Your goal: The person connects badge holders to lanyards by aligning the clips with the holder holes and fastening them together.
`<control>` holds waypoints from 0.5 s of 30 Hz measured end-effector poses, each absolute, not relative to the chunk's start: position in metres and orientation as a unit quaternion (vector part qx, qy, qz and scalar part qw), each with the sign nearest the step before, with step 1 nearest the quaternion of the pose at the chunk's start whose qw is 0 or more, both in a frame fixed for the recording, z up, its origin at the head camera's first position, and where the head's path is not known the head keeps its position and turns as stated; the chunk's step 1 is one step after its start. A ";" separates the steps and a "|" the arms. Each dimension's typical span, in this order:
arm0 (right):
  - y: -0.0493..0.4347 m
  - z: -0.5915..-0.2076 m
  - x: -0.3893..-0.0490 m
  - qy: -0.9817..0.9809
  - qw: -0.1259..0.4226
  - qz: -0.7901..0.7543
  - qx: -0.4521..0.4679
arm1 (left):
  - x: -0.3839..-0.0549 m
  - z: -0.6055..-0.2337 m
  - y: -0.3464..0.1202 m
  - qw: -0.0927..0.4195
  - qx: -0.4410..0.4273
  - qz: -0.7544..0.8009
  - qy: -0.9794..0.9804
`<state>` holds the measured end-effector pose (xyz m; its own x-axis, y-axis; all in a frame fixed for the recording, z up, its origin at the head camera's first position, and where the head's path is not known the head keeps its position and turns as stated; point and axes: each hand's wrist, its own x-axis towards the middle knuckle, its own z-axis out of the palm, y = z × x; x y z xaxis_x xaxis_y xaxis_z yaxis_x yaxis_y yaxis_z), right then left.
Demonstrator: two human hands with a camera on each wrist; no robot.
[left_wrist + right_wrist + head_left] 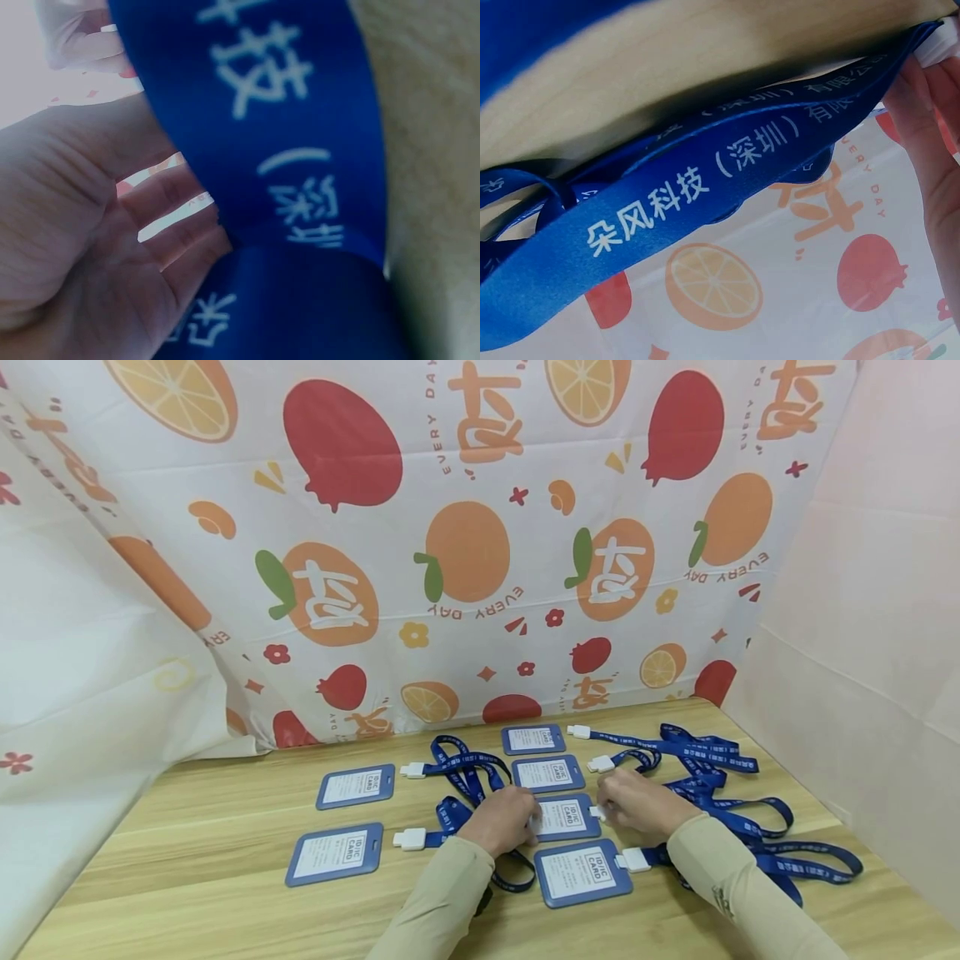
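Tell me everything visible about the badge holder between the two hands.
The badge holder is a rectangular blue frame, apparently plastic, around a white card printed "ID/IC CARD". It appears to lie flat on the wood-grain table, third from the back in the right-hand column of four. The left hand holds its left end, partly hiding it; at its right end, the right hand pinches a white clip. Whether they are latched is too small to tell.

Your left hand (pixel 67 225) occupies the left side, fingertips hidden behind the blue lanyard strap (pixel 292 142), which bears white Chinese characters and folds near the bottom. Your right hand (pixel 75 34) shows partially at upper left. A blurred tan surface (pixel 435 165) fills the right.
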<state>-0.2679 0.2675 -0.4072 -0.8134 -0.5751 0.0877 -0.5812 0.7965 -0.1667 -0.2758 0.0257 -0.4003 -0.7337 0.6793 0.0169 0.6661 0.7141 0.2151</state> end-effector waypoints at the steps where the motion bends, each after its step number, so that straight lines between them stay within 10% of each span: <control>1: 0.268 -0.407 -0.268 -0.948 0.016 0.093 0.304 | -0.276 -0.400 0.026 0.032 0.363 0.105 0.925; 15: 0.269 -0.407 -0.267 -0.946 0.005 0.117 0.301 | -0.278 -0.402 0.027 0.045 0.359 0.115 0.925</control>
